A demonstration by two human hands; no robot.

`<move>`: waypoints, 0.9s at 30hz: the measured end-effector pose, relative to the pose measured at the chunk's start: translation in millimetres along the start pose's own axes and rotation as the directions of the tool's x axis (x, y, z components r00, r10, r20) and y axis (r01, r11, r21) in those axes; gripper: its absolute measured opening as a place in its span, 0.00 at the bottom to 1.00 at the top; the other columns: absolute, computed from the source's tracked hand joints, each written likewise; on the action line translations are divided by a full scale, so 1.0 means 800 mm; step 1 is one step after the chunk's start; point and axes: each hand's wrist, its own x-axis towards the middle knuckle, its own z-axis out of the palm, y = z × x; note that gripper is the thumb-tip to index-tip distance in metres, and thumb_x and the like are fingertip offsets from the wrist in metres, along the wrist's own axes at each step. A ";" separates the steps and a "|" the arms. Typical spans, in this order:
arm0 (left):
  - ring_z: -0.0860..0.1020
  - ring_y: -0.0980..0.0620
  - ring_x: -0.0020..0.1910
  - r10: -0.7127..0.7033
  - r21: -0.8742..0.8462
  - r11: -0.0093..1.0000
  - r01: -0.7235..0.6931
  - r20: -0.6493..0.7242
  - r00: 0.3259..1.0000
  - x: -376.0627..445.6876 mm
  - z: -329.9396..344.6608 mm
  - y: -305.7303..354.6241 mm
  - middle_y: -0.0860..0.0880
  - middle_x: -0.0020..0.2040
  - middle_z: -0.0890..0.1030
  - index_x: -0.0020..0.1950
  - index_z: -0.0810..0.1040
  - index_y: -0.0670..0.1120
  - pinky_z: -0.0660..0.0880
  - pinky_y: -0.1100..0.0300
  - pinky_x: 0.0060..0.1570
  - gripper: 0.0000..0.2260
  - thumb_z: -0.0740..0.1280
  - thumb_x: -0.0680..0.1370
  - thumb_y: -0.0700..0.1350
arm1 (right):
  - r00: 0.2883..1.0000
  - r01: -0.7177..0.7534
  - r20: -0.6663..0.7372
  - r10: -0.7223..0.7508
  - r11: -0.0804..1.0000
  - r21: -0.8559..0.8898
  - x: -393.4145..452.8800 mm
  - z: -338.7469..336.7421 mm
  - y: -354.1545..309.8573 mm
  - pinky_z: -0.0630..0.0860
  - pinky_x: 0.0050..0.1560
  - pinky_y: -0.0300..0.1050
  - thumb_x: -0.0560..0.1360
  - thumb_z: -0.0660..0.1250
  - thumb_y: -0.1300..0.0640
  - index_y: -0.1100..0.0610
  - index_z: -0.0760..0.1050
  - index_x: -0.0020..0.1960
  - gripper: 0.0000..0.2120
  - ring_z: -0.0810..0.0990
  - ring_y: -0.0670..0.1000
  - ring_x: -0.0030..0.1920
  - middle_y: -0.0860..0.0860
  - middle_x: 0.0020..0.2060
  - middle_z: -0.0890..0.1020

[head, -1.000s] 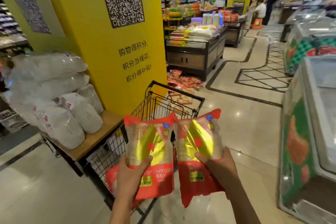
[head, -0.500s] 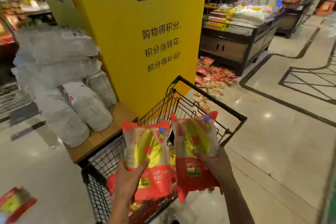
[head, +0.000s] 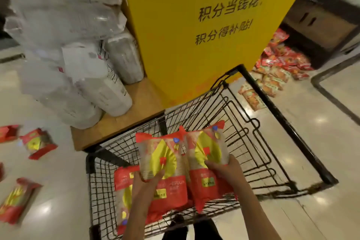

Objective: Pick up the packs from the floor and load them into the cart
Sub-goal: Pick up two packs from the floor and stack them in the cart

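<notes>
Both bare forearms reach forward from the bottom edge, side by side, wrists roughly level. The left hand (head: 145, 182) is closed around the lower half of a red-and-yellow glossy plastic pack (head: 161, 163), thumb laid across its front face and the fingers hidden behind it. The right hand (head: 227, 167) grips a second, matching red-and-yellow plastic pack (head: 206, 154) from its right side, thumb pressed on the front and fingers wrapped out of sight behind. The two packs touch along their inner edges between the thumbs, both held upright with tops tilted away.
</notes>
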 end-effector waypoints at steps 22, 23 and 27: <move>0.76 0.40 0.65 -0.284 0.237 0.920 0.313 -0.148 0.947 0.126 0.093 -0.151 0.43 0.66 0.78 0.75 0.66 0.43 0.72 0.51 0.63 0.39 0.78 0.70 0.53 | 0.959 -0.102 0.216 0.181 0.937 -0.336 0.167 0.110 0.126 0.78 0.50 0.47 0.64 0.81 0.42 0.55 0.79 0.53 0.25 0.84 0.54 0.49 0.50 0.43 0.82; 0.77 0.40 0.64 -0.269 0.249 0.919 0.306 -0.171 0.948 0.123 0.098 -0.147 0.44 0.63 0.79 0.73 0.69 0.41 0.72 0.53 0.61 0.34 0.78 0.72 0.50 | 0.963 -0.103 0.198 0.184 0.927 -0.362 0.166 0.110 0.125 0.77 0.49 0.47 0.64 0.81 0.40 0.55 0.77 0.54 0.28 0.82 0.54 0.49 0.50 0.45 0.81; 0.76 0.39 0.65 -0.290 0.264 0.911 0.318 -0.140 0.947 0.118 0.101 -0.135 0.42 0.65 0.78 0.74 0.67 0.42 0.73 0.49 0.64 0.40 0.79 0.69 0.57 | 0.971 -0.071 0.167 0.171 0.873 -0.483 0.164 0.103 0.115 0.79 0.56 0.55 0.58 0.78 0.31 0.57 0.71 0.62 0.43 0.81 0.58 0.56 0.54 0.55 0.80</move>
